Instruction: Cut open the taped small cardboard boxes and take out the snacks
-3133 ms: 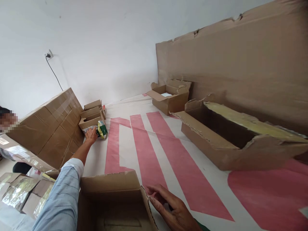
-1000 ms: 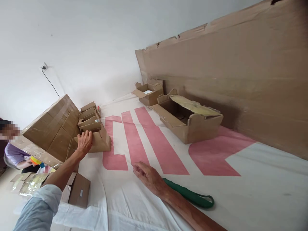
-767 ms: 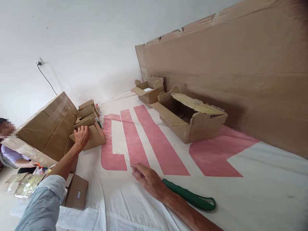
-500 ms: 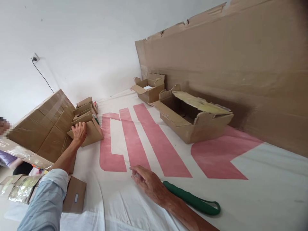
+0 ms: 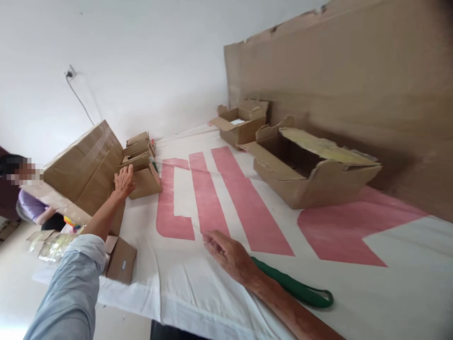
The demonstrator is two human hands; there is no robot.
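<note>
The left grip (image 5: 123,182) has its fingers bent over the top edge of a small carton (image 5: 146,183), which stands on the counter (image 5: 173,274) just right of it; the far side of those fingers is hidden, so whether they are clamped on the cardboard I cannot tell. Right behind that carton, beyond the left grip, more small cartons (image 5: 138,148) stand in a row, and a large taped box (image 5: 88,167) leans close on its left. Below the left grip, nearer the sleeve, is a labelled box (image 5: 122,262). The right grip (image 5: 226,255) is low over the red-printed white cloth (image 5: 233,293), fingers loosely bent and parted; a green handle (image 5: 300,290) lies just right of it, partly under the forearm. Farther off, beyond and right of the right grip, sit a long open box (image 5: 311,184) and a smaller open box (image 5: 244,134), before a tall cardboard sheet (image 5: 339,75).
</note>
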